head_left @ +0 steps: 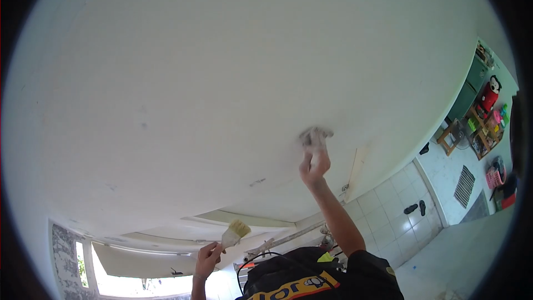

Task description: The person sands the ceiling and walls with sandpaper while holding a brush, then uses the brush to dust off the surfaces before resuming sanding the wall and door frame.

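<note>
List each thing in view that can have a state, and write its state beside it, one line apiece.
Left hand: closed around the brush
Brush: held tilted, bristles upward
Right hand: raised to the pale surface, motion-blurred; grip unclear
Pale surface: marked with a few dark smudges
Dark slippers: off feet, side by side on tiles
Striped mat: spread on the floor
Fan: upright; running or not, cannot tell

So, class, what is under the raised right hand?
Edges of a greyish, blurred item show beside the fingers of the right hand. The hand covers the rest, and the pale surface beneath is hidden.
</note>
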`<state>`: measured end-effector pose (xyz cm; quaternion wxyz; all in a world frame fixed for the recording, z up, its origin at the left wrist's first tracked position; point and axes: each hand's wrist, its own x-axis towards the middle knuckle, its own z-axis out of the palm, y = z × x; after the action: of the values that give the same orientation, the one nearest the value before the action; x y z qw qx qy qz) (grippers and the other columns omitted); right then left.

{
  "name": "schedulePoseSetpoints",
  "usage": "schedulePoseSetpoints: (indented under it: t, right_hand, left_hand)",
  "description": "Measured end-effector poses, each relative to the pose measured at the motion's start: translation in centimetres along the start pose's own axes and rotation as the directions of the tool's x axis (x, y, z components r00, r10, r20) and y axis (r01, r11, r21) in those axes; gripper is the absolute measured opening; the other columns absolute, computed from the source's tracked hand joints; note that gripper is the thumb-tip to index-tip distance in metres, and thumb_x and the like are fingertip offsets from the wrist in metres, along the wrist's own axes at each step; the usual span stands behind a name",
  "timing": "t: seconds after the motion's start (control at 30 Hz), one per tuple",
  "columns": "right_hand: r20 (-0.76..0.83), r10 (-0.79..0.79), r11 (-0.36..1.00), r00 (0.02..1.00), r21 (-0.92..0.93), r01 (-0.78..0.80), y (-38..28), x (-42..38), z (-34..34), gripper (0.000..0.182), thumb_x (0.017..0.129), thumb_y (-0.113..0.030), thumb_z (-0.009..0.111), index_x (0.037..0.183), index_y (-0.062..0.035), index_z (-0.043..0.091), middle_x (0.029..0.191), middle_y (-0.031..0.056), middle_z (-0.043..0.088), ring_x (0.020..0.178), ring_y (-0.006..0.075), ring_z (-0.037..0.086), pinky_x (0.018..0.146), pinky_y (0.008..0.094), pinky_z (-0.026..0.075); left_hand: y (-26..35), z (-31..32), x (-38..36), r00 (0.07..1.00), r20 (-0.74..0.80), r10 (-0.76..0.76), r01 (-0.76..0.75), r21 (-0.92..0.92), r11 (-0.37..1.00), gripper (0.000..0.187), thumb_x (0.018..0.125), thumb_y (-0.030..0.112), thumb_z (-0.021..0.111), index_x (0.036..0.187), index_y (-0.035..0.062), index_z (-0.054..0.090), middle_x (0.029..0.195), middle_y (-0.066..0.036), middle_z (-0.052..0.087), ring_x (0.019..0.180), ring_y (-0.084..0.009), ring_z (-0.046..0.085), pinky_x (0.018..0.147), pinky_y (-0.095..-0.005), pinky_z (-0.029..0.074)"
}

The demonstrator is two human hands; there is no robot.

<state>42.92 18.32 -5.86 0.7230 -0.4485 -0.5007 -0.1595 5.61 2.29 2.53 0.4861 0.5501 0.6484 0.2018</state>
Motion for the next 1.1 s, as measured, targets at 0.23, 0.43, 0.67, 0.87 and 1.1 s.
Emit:
schedulePoseSetpoints:
  t: [0.23, 0.43, 0.67, 0.87, 1.1]
  right_hand:
    - [0.219, -0.265, 0.960, 0.939, 0.152, 0.235, -2.9, -2.7, 3.2, 0.018, 0.064, 0.004, 0.058, 0.077, -0.0091, 0.058, 0.107, 0.0144, 0.069, 0.101, 0.0285, 0.067, 0.090, 0.0423, 0.053]
    - [-0.208, 0.049, 0.997, 0.977, -0.054, -0.062, -4.6, 0.3, 3.8, 0.013, 0.073, 0.007, 0.056, 0.081, -0.0023, 0.060, 0.092, 0.0167, 0.071, 0.083, 0.0301, 0.070, 0.075, 0.0417, 0.055]
    - [0.025, -0.077, 0.965, 0.997, 0.254, 0.069, -1.5, -1.1, 1.6, 0.021, 0.073, 0.011, 0.055, 0.088, -0.0036, 0.060, 0.104, 0.0184, 0.068, 0.094, 0.0354, 0.068, 0.089, 0.0449, 0.053]
    - [0.097, 0.024, 0.997, 0.995, 0.077, -0.031, -6.7, 2.3, 5.6, 0.022, 0.067, 0.007, 0.060, 0.086, -0.0049, 0.060, 0.106, 0.0184, 0.068, 0.105, 0.0349, 0.065, 0.087, 0.0395, 0.055]
    - [0.133, -0.211, 0.960, 0.968, 0.215, 0.180, -4.5, 3.4, 2.9, 0.018, 0.069, 0.006, 0.058, 0.082, -0.0053, 0.057, 0.112, 0.0136, 0.068, 0.106, 0.0321, 0.065, 0.085, 0.0398, 0.055]
  left_hand:
    - [4.3, 0.6, 2.4, 0.985, 0.048, 0.164, -0.168, 0.086, 0.982, 0.034, 0.100, 0.027, 0.052, 0.080, 0.0007, 0.060, 0.055, 0.007, 0.034, 0.051, -0.0026, 0.028, 0.047, -0.0244, 0.020]
    - [3.0, 0.8, 1.9, 0.995, 0.037, 0.091, -0.093, 0.060, 0.994, 0.033, 0.100, 0.027, 0.053, 0.080, 0.0003, 0.061, 0.055, 0.007, 0.033, 0.050, -0.0023, 0.029, 0.047, -0.0236, 0.021]
    - [2.4, 0.3, 1.9, 0.990, -0.006, 0.138, -0.137, 0.060, 0.989, 0.034, 0.099, 0.028, 0.054, 0.080, -0.0001, 0.061, 0.055, 0.007, 0.033, 0.051, -0.0026, 0.029, 0.047, -0.0243, 0.020]
    - [2.7, -0.9, 0.9, 0.999, 0.011, 0.041, -0.041, 0.042, 0.998, 0.035, 0.100, 0.027, 0.053, 0.080, -0.0006, 0.060, 0.055, 0.007, 0.033, 0.050, -0.0023, 0.028, 0.047, -0.0241, 0.020]
    - [2.4, -1.6, -0.7, 0.986, -0.131, 0.100, -0.111, -0.080, 0.991, 0.033, 0.101, 0.026, 0.050, 0.082, 0.0013, 0.059, 0.054, 0.007, 0.036, 0.046, -0.0021, 0.030, 0.044, -0.0227, 0.020]
